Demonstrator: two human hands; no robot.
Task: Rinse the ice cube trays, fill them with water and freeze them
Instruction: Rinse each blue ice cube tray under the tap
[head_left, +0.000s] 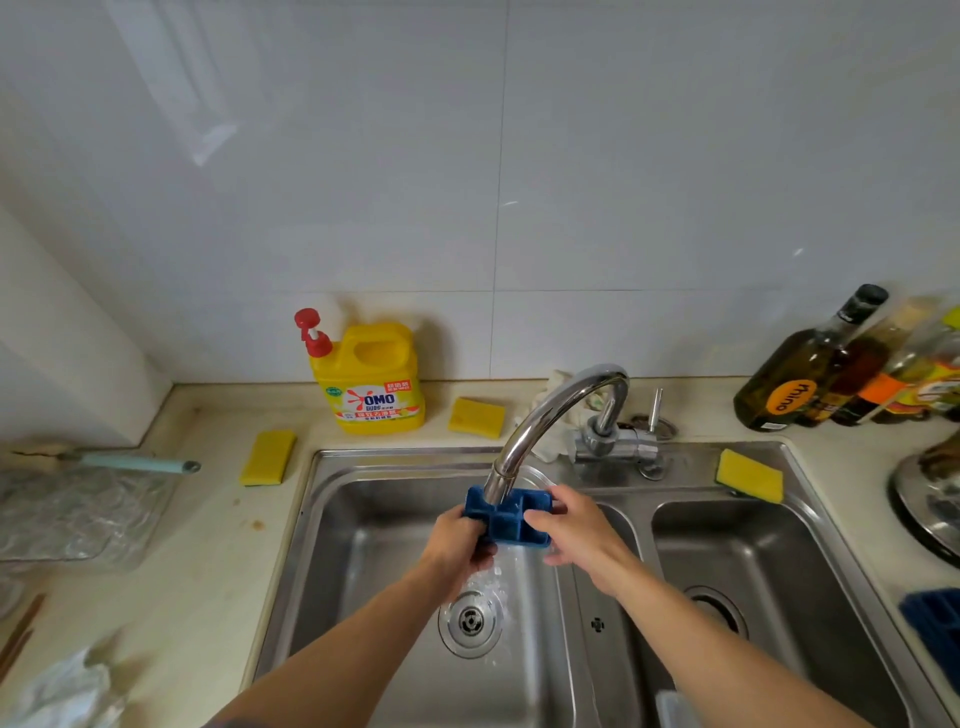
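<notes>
A small blue ice cube tray (511, 522) is held under the spout of the chrome faucet (550, 415), above the left basin of the steel sink (332, 530). My left hand (460, 543) grips its left end from below. My right hand (571, 525) holds its right end, fingers curled over the edge. Water spills from the tray down toward the drain (470, 621). A second blue tray (935, 623) lies on the counter at the far right edge, partly cut off.
A yellow detergent jug (371, 382) stands behind the sink. Yellow sponges lie at the left (267, 457), back (475, 415) and right (748, 475) of the sink. Oil bottles (831, 369) stand back right, a pot lid (930, 499) at right, a clear board (78, 514) left.
</notes>
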